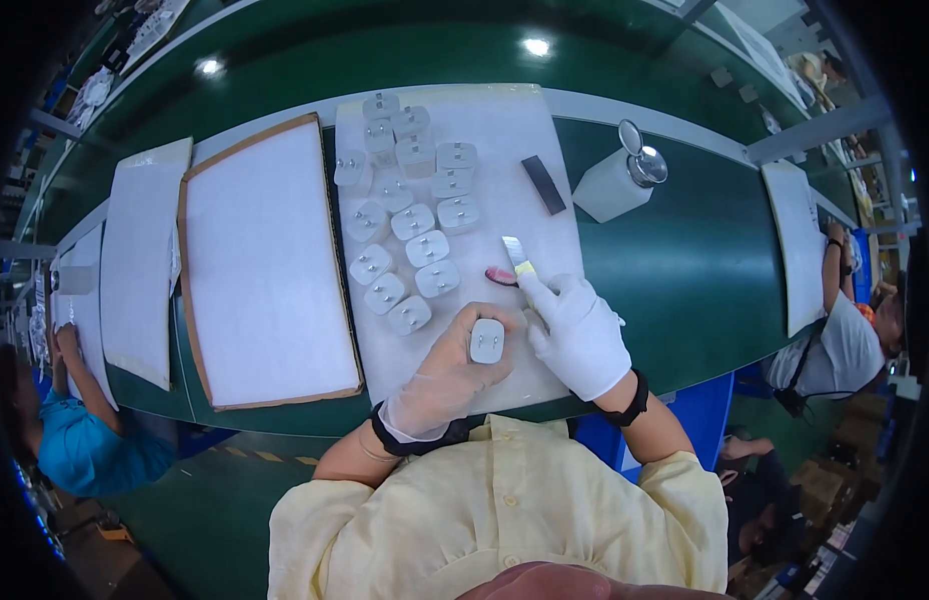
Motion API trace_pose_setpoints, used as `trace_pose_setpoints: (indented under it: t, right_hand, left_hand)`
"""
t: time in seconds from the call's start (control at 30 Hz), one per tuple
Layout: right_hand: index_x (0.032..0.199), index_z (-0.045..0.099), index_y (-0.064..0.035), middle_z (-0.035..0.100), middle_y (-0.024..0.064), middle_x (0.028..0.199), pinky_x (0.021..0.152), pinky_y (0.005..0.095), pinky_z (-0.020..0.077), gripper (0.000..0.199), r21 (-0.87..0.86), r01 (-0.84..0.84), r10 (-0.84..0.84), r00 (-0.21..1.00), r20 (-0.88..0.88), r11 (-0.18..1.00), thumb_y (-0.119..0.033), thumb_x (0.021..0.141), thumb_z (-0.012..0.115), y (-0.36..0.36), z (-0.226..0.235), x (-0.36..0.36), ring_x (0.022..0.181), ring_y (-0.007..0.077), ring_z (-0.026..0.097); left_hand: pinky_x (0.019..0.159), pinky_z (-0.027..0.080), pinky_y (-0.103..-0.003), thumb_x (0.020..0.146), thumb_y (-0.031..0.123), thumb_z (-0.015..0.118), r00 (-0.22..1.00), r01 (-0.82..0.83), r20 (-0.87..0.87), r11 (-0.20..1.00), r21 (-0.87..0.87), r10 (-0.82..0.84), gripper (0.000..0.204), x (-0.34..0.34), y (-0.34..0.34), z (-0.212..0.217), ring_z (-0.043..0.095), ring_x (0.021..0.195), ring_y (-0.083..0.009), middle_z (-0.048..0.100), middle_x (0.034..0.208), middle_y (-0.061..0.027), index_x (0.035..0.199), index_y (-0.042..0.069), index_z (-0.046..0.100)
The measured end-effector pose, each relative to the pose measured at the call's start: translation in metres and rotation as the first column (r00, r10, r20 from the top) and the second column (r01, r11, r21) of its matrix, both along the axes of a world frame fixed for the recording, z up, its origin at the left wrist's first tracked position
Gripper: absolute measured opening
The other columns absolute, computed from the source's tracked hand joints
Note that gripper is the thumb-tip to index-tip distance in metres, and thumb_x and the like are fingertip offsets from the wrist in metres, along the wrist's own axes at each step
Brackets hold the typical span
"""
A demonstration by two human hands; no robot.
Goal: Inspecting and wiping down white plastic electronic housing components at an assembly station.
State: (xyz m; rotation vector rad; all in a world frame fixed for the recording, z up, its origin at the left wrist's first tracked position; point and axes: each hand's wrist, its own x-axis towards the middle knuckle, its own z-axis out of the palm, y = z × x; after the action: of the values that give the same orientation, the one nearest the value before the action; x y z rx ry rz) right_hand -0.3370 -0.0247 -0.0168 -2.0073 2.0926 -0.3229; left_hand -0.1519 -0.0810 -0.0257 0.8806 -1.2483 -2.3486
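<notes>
My left hand (pixel 446 375), in a thin clear glove, holds a white plug adapter (pixel 486 340) with its two prongs facing up. My right hand (pixel 576 330), in a white cloth glove, grips a small flat tool (pixel 515 254) with a yellow band, its tip pointing away over the white mat (pixel 504 140). A small pink object (pixel 500 276) lies on the mat just left of the tool. Several more white plug adapters (pixel 409 215) lie in rows on the mat beyond my left hand.
A white dispenser bottle with a metal top (pixel 619 182) stands on the green table (pixel 674 260) at the right. A dark flat bar (pixel 543 184) lies on the mat. A large white board in a brown frame (pixel 264 265) sits at the left. Other people work at both sides.
</notes>
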Motion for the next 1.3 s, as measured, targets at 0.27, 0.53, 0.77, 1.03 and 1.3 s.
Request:
trace_pose_setpoints:
  t: [0.27, 0.53, 0.77, 1.03, 1.3]
  right_hand:
    - [0.131, 0.048, -0.0056, 0.056, 0.0160, 0.090, 0.066, 0.0424, 0.0502, 0.058, 0.026, 0.031, -0.026, 0.988, -0.152, 0.999, -0.009, 0.075, 0.061, -0.010, 0.010, 0.015, 0.083, 0.0332, 0.058]
    - [0.111, 0.062, -0.0083, 0.059, 0.0093, 0.086, 0.064, 0.0406, 0.0478, 0.040, -0.461, 0.053, 0.080, 0.961, 0.266, 0.886, -0.011, 0.073, 0.072, 0.019, 0.007, 0.015, 0.076, 0.0297, 0.058]
    - [0.103, 0.067, -0.0147, 0.059, 0.0013, 0.073, 0.052, 0.0373, 0.0447, 0.028, -0.241, -0.198, 0.229, 0.967, 0.110, 0.950, -0.015, 0.075, 0.073, 0.038, 0.028, 0.035, 0.062, 0.0243, 0.056]
    - [0.111, 0.066, -0.0112, 0.063, 0.0144, 0.101, 0.080, 0.0386, 0.0489, 0.040, -0.568, 0.052, -0.055, 0.998, 0.011, 0.822, -0.013, 0.073, 0.077, 0.006, 0.052, -0.033, 0.095, 0.0310, 0.059]
    - [0.120, 0.062, -0.0100, 0.056, 0.0180, 0.127, 0.094, 0.0423, 0.0442, 0.046, -0.599, 0.132, -0.293, 0.939, -0.179, 0.790, -0.011, 0.076, 0.075, -0.054, 0.036, -0.094, 0.110, 0.0353, 0.054]
  left_hand:
    - [0.092, 0.041, -0.025, 0.076, -0.014, 0.060, 0.997, 0.048, 0.074, 0.974, -0.221, -0.032, 0.045, -0.002, 0.003, -0.003, 0.048, 0.100, -0.0090, 0.051, 0.107, 0.0014, 0.112, 0.010, 0.051]
    - [0.088, 0.042, -0.026, 0.077, -0.012, 0.062, 0.994, 0.007, 0.112, 0.992, -0.128, 0.008, 0.044, -0.002, 0.006, 0.003, 0.049, 0.097, -0.0091, 0.051, 0.105, -0.0001, 0.114, 0.009, 0.051]
    - [0.088, 0.043, -0.026, 0.077, -0.010, 0.065, 0.993, -0.073, 0.067, 0.934, -0.350, 0.102, 0.045, -0.002, 0.020, 0.001, 0.051, 0.100, -0.0097, 0.054, 0.108, -0.0018, 0.117, 0.008, 0.050]
    - [0.095, 0.041, -0.027, 0.075, -0.010, 0.068, 0.985, -0.109, 0.102, 0.959, -0.260, 0.140, 0.047, -0.001, 0.024, -0.005, 0.053, 0.106, -0.0129, 0.056, 0.112, -0.0037, 0.115, 0.006, 0.050]
    - [0.100, 0.039, -0.028, 0.073, -0.011, 0.070, 0.983, -0.125, 0.093, 0.943, -0.308, 0.161, 0.047, -0.007, 0.012, -0.019, 0.052, 0.113, -0.0145, 0.057, 0.117, -0.0056, 0.113, 0.006, 0.051]
